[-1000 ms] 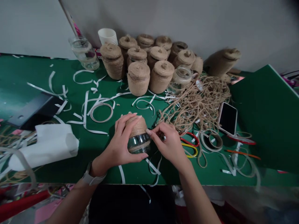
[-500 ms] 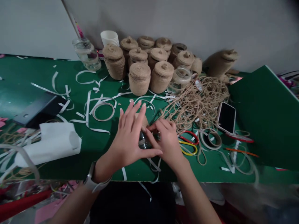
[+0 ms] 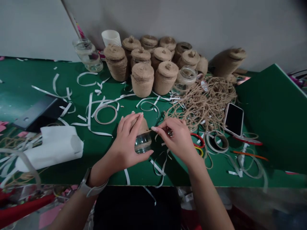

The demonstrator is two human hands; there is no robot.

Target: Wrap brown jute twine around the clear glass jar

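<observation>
A glass jar (image 3: 143, 142), partly wrapped in brown twine, lies or stands on the green table in front of me; its exact tilt I cannot tell. My left hand (image 3: 128, 137) is wrapped over its left side, with the thumb along the near end. To the right of the jar, my right hand (image 3: 176, 137) pinches the twine (image 3: 149, 130) between thumb and fingertips, where it comes off the wrapped part. Beyond that hand spreads a loose heap of twine (image 3: 203, 99). Red and yellow scissors handles (image 3: 198, 140) show partly behind the right hand.
Several twine-covered jars (image 3: 142, 81) with lids stand at the back, beside bare glass jars (image 3: 87, 56) and stacked white cups (image 3: 111, 38). At right are a tape roll (image 3: 217, 141), a phone (image 3: 233, 119) and a green board (image 3: 273, 118). White strips litter the table.
My right hand has drawn away to the right from the jar, pulling the twine out. The left hand has shifted slightly left and down, and more of the jar shows.
</observation>
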